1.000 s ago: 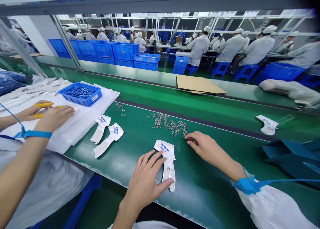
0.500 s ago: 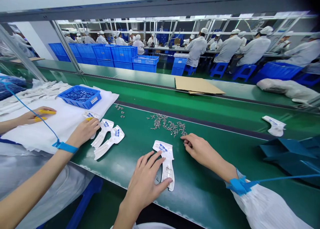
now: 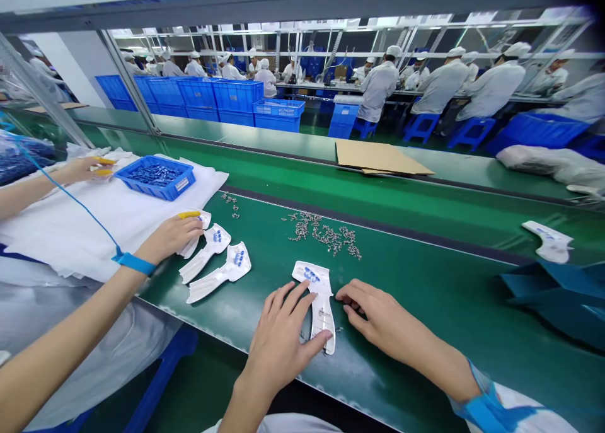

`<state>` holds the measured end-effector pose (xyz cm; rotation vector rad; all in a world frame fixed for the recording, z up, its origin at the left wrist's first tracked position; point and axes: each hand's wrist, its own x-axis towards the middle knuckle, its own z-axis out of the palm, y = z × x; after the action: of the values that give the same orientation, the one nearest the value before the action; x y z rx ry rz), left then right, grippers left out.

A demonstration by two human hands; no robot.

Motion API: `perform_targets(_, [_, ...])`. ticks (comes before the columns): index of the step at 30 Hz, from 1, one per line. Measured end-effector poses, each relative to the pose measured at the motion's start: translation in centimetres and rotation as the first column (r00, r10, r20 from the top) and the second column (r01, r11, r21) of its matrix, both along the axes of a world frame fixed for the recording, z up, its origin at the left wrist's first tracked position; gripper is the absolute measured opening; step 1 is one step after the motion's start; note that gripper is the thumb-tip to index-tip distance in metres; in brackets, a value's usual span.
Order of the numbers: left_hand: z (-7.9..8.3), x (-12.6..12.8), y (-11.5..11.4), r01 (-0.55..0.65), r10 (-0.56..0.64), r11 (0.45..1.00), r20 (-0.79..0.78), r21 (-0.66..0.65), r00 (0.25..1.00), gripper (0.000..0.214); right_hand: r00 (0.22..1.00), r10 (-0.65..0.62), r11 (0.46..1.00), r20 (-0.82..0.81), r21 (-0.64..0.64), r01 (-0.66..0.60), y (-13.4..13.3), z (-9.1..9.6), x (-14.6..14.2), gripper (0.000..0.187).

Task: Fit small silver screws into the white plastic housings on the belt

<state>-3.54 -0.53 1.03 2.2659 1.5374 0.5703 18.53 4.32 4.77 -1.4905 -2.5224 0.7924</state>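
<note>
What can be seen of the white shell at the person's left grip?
The shell is white and plastic-looking, with a broad head and a narrower, slightly curved stem. Blue bits sit in the head; tiny metallic bits show along the stem. It lies on the green table, hollow-looking side up, head pointing away from the person. The left grip spreads over its left edge, thumb across the stem's near end. The right grip is close to its right edge, apparently not touching.
</note>
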Motion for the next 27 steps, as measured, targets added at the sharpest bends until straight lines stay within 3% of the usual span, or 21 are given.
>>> perform_targets(5, [0.1,0.0,0.0,0.007,-0.007,1.0,0.003,0.012,1.0,0.051,0.996,0.052,0.994,-0.069,-0.089,-0.058,-2.7,1.3,0.6,0.024])
perform_targets(10, [0.1,-0.1,0.0,0.0,-0.001,0.999,0.014,0.036,1.0,0.049,0.998,-0.022,0.997,-0.066,-0.079,0.017,-5.6,0.0,-0.2,0.022])
perform_targets(15, [-0.3,-0.5,-0.1,-0.025,0.023,0.997,0.036,0.066,0.999,0.048,0.997,0.01,1.0,-0.08,0.027,-0.007,-5.4,-1.8,-1.1,0.016])
perform_targets(19, [-0.5,-0.5,-0.2,-0.025,0.023,0.998,0.023,0.062,0.999,0.047,0.991,-0.031,0.999,-0.127,0.008,0.032,-5.1,-1.7,-0.8,0.022])
perform_targets(21, [-0.3,-0.5,-0.3,-0.006,0.005,0.998,0.023,0.065,1.0,0.05,0.971,-0.099,0.994,-0.216,-0.075,0.085,-5.0,-1.3,-0.6,0.019])
perform_targets(23, [0.0,-0.3,-0.6,0.02,-0.024,0.996,0.042,0.092,0.999,0.054,0.916,-0.213,0.961,-0.341,-0.241,0.134,-4.7,-0.9,-0.5,0.017])
perform_targets(27, [0.9,0.4,-1.5,0.066,-0.099,0.978,0.161,0.199,0.982,0.036,0.71,-0.45,0.812,-0.541,-0.579,0.073,-4.0,-0.4,-0.9,0.032])
